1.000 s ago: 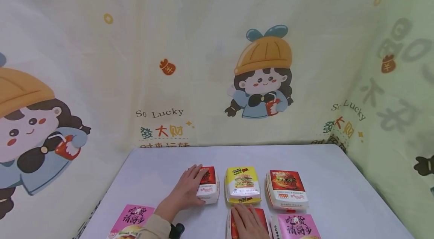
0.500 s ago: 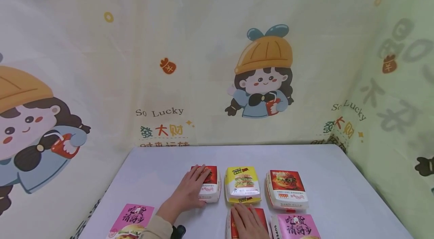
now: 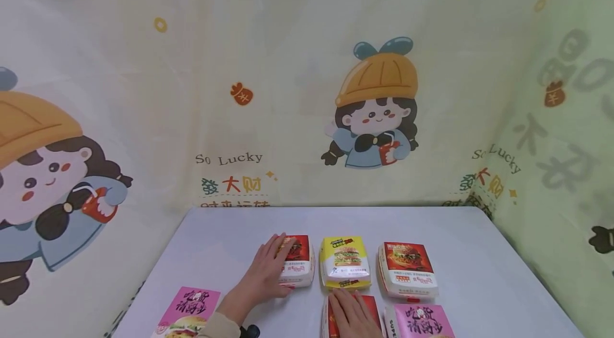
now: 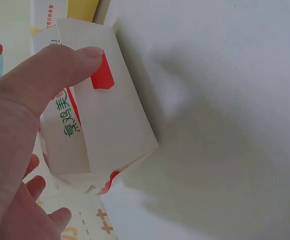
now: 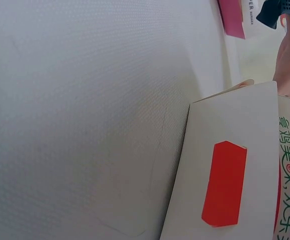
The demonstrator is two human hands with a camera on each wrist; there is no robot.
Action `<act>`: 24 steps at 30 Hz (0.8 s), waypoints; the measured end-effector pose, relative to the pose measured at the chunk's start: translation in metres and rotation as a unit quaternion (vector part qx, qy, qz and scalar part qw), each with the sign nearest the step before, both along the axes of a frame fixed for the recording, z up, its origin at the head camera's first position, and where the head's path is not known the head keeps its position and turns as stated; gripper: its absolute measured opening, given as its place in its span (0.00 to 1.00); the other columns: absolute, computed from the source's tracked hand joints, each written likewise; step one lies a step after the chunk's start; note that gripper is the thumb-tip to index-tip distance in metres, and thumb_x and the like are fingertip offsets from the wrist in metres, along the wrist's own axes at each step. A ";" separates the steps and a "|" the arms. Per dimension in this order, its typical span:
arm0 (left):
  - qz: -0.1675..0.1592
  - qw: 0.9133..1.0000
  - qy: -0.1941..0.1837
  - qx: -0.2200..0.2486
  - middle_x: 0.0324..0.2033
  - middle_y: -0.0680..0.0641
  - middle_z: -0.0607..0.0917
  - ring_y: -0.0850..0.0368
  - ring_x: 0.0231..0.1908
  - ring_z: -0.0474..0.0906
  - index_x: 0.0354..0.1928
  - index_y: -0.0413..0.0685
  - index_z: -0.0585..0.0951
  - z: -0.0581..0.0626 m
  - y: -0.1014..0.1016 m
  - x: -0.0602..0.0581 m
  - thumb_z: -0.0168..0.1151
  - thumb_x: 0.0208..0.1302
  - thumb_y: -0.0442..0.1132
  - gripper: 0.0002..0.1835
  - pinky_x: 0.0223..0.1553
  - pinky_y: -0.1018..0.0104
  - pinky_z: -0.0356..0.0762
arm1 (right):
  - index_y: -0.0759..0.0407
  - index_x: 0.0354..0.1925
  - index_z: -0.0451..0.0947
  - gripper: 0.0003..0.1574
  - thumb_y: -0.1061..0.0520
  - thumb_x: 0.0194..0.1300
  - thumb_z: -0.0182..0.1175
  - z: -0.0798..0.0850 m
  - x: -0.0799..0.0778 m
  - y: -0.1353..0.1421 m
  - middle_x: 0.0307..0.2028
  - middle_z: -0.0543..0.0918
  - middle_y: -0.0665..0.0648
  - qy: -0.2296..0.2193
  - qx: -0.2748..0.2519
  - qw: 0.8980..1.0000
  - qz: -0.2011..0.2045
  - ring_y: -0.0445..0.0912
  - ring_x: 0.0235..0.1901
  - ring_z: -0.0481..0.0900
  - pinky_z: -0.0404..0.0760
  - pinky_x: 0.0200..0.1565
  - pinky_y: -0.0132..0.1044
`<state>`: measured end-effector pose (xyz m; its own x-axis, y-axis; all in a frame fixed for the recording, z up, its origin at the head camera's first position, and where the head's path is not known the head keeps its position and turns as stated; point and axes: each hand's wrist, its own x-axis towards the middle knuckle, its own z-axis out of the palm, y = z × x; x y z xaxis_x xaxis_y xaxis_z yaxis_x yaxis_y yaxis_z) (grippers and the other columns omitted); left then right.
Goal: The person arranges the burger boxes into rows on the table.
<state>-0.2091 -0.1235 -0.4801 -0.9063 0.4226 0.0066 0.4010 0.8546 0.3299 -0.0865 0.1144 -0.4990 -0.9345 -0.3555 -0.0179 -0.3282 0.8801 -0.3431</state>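
Observation:
At the back left of the group, my left hand [image 3: 263, 276] holds a red and white burger box [image 3: 299, 268]. Its fingers lie over the top while the thumb is at the front. In the left wrist view that thumb presses the white side of the box [image 4: 117, 125], beside a red tab; other fingertips show beyond the box. My right hand [image 3: 352, 316] rests with straight fingers on a red burger box [image 3: 371, 305] at the front middle. The right wrist view shows a white box side [image 5: 257, 117] with a red tab; my right hand is out of that view.
A yellow burger box [image 3: 346, 263] stands between two red ones, the right one [image 3: 408, 268] further along. Pink boxes lie at the front right [image 3: 422, 319] and front left [image 3: 189, 311]. The white table [image 3: 216, 242] ends at a printed cloth backdrop [image 3: 278, 141].
The box under my left hand has shifted very slightly right, towards the yellow box. My right hand stays on its box. The head view has swung a little.

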 end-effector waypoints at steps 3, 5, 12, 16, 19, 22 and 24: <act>0.003 1.000 0.004 0.002 0.76 0.43 0.55 0.40 0.76 0.47 0.77 0.55 0.56 0.000 -0.001 0.001 0.80 0.44 0.51 0.59 0.73 0.36 0.53 | 0.58 0.73 0.61 0.68 0.10 0.55 0.36 0.000 0.000 0.001 0.70 0.66 0.58 0.001 -0.001 1.000 -0.001 0.56 0.70 0.64 0.59 0.72 0.60; 0.000 1.000 0.010 0.001 0.76 0.43 0.57 0.39 0.76 0.48 0.76 0.53 0.58 -0.001 -0.002 0.002 0.80 0.45 0.52 0.57 0.73 0.37 0.55 | 0.58 0.73 0.61 0.68 0.10 0.55 0.36 -0.001 0.000 0.001 0.70 0.66 0.58 0.002 -0.002 1.000 -0.001 0.56 0.70 0.64 0.59 0.72 0.60; -0.012 0.999 0.018 -0.023 0.75 0.46 0.59 0.42 0.75 0.52 0.75 0.51 0.61 -0.003 -0.005 0.001 0.78 0.49 0.54 0.53 0.72 0.43 0.61 | 0.58 0.72 0.63 0.66 0.11 0.57 0.37 -0.003 0.001 0.002 0.69 0.67 0.58 0.029 0.002 1.000 0.001 0.55 0.69 0.66 0.61 0.71 0.59; -0.014 0.999 0.009 -0.027 0.76 0.46 0.58 0.42 0.76 0.50 0.76 0.51 0.59 -0.004 -0.004 0.001 0.78 0.50 0.51 0.53 0.73 0.43 0.60 | 0.58 0.72 0.63 0.66 0.12 0.57 0.37 -0.003 0.001 0.001 0.69 0.68 0.58 0.033 0.003 0.999 0.002 0.55 0.69 0.66 0.62 0.71 0.59; -0.005 1.000 -0.006 -0.022 0.77 0.46 0.55 0.42 0.77 0.48 0.77 0.53 0.55 -0.004 -0.003 0.001 0.78 0.49 0.49 0.56 0.73 0.42 0.59 | 0.58 0.72 0.63 0.66 0.12 0.57 0.36 -0.003 0.002 0.001 0.69 0.68 0.58 0.031 0.004 1.000 0.001 0.55 0.69 0.66 0.62 0.71 0.59; 0.002 1.000 -0.008 -0.016 0.78 0.45 0.53 0.42 0.77 0.47 0.78 0.55 0.52 -0.006 -0.003 0.003 0.79 0.48 0.47 0.59 0.73 0.42 0.59 | 0.58 0.71 0.63 0.66 0.11 0.57 0.36 -0.004 0.002 0.000 0.69 0.68 0.58 0.034 0.006 0.999 0.000 0.55 0.69 0.66 0.62 0.71 0.59; 0.003 1.000 -0.003 -0.012 0.78 0.45 0.52 0.41 0.77 0.46 0.79 0.55 0.51 -0.006 -0.002 0.004 0.79 0.48 0.47 0.60 0.73 0.41 0.58 | 0.58 0.71 0.63 0.66 0.12 0.57 0.36 -0.005 0.002 0.000 0.69 0.68 0.58 0.040 0.007 0.999 -0.001 0.54 0.69 0.66 0.62 0.71 0.59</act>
<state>-0.2049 -0.1257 -0.4865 -0.9092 0.4163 -0.0097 0.3930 0.8654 0.3110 -0.0849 0.1145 -0.5036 -0.9339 -0.3536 0.0528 -0.3524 0.8854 -0.3032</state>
